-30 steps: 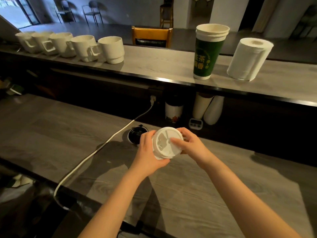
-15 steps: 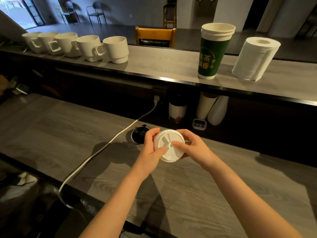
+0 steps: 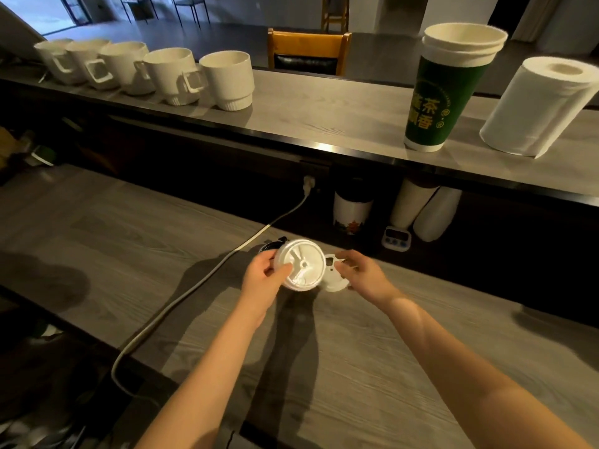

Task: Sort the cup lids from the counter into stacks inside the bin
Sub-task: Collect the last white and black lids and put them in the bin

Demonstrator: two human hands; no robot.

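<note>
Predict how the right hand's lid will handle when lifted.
The lid looks like thin moulded plastic, so probably light and slightly flexible. The right hand holds it by a fingertip grip, suggesting little weight. Smooth and round, it may slip or roll on edge.

A grey wood-grain lower counter [image 3: 97, 228] fills the foreground, backed by a dark panel [image 3: 194, 163] that carries a wall socket [image 3: 309, 182]. Above the panel runs a raised bar ledge [image 3: 324, 124] in the same grey grain, its front edge catching a glint. Beyond it stands a wooden chair [image 3: 308, 40] with black padding on a dull grey floor [image 3: 210, 30]. Daylight enters through a glazed doorway [image 3: 42, 11] at far left. A white wall [image 3: 453, 8] stands at the back.
</note>
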